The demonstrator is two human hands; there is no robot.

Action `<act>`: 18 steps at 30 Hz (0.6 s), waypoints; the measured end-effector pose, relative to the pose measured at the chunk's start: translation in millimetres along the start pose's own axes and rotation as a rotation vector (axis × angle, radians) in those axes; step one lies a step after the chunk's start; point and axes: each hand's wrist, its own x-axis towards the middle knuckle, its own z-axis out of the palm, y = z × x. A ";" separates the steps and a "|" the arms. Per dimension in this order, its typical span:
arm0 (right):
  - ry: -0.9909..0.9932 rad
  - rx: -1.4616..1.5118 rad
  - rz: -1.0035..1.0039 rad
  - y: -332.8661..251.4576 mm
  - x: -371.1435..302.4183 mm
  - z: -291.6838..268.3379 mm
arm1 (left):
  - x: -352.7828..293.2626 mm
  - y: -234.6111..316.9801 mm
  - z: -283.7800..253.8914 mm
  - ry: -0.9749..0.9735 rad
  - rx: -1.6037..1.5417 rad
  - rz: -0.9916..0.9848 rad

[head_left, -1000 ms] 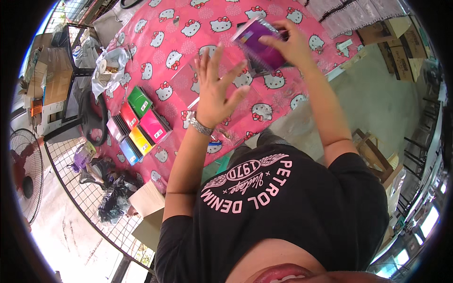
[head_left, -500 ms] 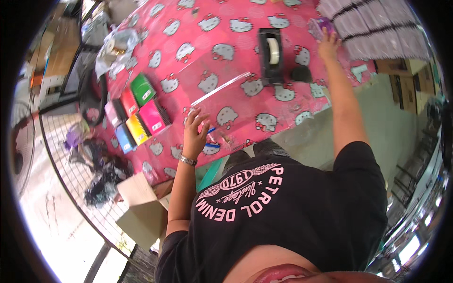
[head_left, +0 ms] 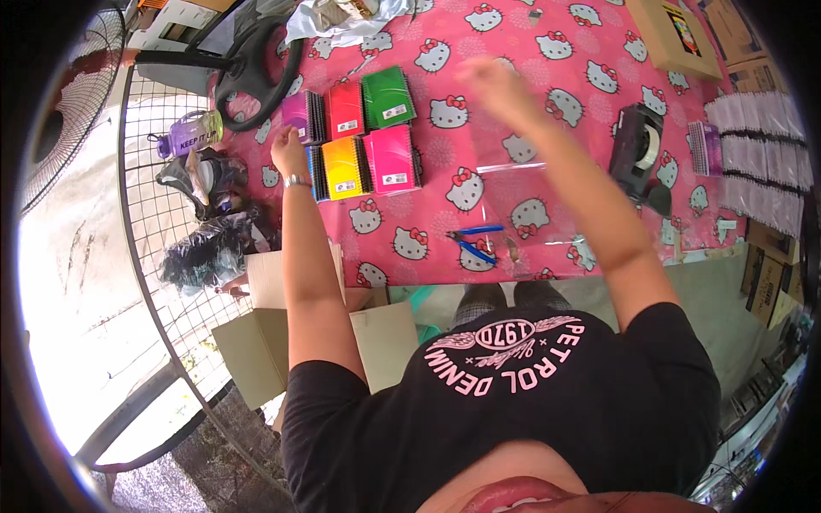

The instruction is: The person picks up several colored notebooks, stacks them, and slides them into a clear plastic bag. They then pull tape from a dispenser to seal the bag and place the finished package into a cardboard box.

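Small spiral notebooks lie in two rows on the pink table cover. The far row has a purple notebook (head_left: pixel 299 114), a red notebook (head_left: pixel 344 107) and a green notebook (head_left: pixel 388 96). In the near row are a blue notebook (head_left: pixel 321 173), partly behind my wrist, a yellow notebook (head_left: pixel 344 166) and a pink notebook (head_left: pixel 392 158). My left hand (head_left: pixel 287 152) has its fingers drawn together at the purple notebook's near left corner. To the right of the rows, my right hand (head_left: pixel 500 90) is above the table, its fingers smeared by motion.
Blue-handled pliers (head_left: pixel 475 243) lie near the front edge, beside a clear plastic sheet (head_left: pixel 513 192). A black tape dispenser (head_left: pixel 634 154) stands at right, before another purple notebook (head_left: pixel 705 149) and wrapped stacks (head_left: pixel 761 154). A cardboard box (head_left: pixel 676 38) is at far right, a purple bottle (head_left: pixel 190 134) at left.
My right hand has left the purple notebook at the far right and swung leftward. My left hand has moved from the front of the table to the notebook rows. The view has turned.
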 end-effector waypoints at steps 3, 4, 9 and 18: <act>-0.168 0.122 0.086 40.7 51.8 136.3 | 59.4 1.9 36.2 0.044 0.105 -0.023; -0.124 0.055 0.134 45.0 69.2 166.0 | 75.2 4.4 51.1 0.036 0.154 -0.024; -0.099 -0.435 0.220 6.0 66.5 248.2 | 112.5 -57.5 20.1 -0.266 0.512 -0.088; 0.017 -0.424 0.241 -11.7 88.2 257.8 | 105.5 15.2 -13.9 -0.497 -0.136 -0.330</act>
